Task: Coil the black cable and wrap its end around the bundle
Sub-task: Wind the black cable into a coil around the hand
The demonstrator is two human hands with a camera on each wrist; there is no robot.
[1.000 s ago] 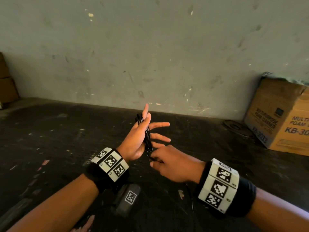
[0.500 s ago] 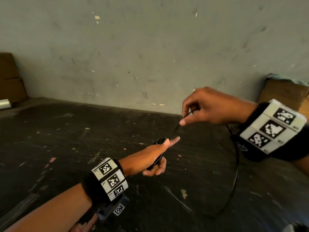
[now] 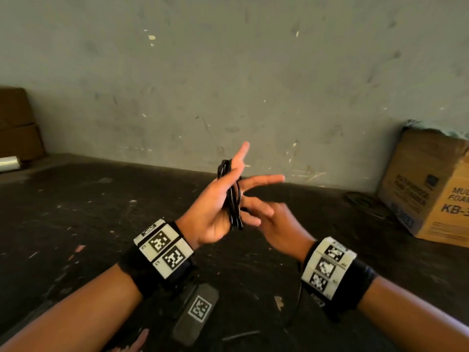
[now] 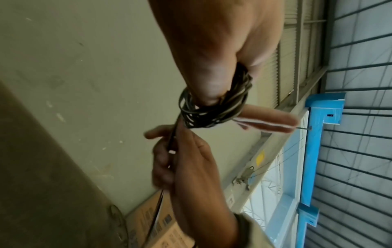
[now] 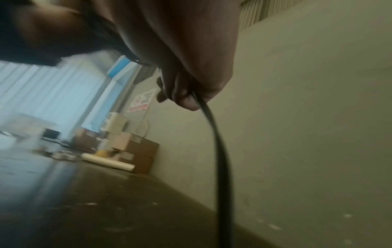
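Observation:
The black cable [image 3: 233, 199] is wound in several loops around my left hand [image 3: 210, 212], from the thumb down to the heel of the palm. That hand is held upright at the centre of the head view with its fingers straight and spread. In the left wrist view the coil [image 4: 212, 109] circles the thumb. My right hand [image 3: 276, 224] is just right of the coil's lower end, fingers curled around the free strand [image 4: 172, 142]. In the right wrist view the strand [image 5: 218, 142] hangs down from those fingers [image 5: 191, 99].
A dark, scuffed surface [image 3: 101, 212] runs back to a grey wall [image 3: 228, 85]. A printed cardboard box [image 3: 429, 191] stands at the right with a dark disc [image 3: 363, 201] beside it. Brown boxes [image 3: 15, 123] stand at the far left.
My right hand, raised to the upper right half a second ago with the strand drawn out, has come back down beside the coil. My left hand has turned upright again, fingers spread.

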